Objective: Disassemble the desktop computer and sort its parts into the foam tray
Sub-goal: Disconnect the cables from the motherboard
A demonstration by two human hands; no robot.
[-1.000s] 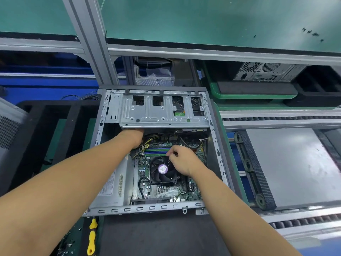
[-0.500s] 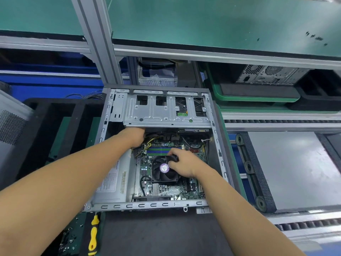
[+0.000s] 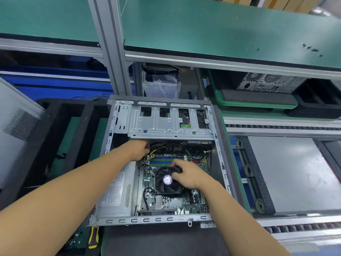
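Bright, even overhead light with soft shadows. Deep shade under the shelf [image 3: 221, 34] and inside the case [image 3: 147, 220]. Mild sheen on the grey panel [image 3: 295, 172]. Straight lines bow at the edges; top right corner smeared.

Hidden parts near the drive cage [image 3: 169, 124].
Fingers of the left hand [image 3: 138, 150] hidden under the cage's near edge; the right hand [image 3: 188, 174], just nearer, covers one cooler fan [image 3: 162, 188] corner.

The green desk [image 3: 69, 137] is carrying a dark pad [image 3: 156, 241] in the middle with the open computer case [image 3: 118, 202] lying flat on it, the black foam tray [image 3: 81, 124] sitting just left, and a yellow-handled screwdriver [image 3: 93, 237] lying near left.
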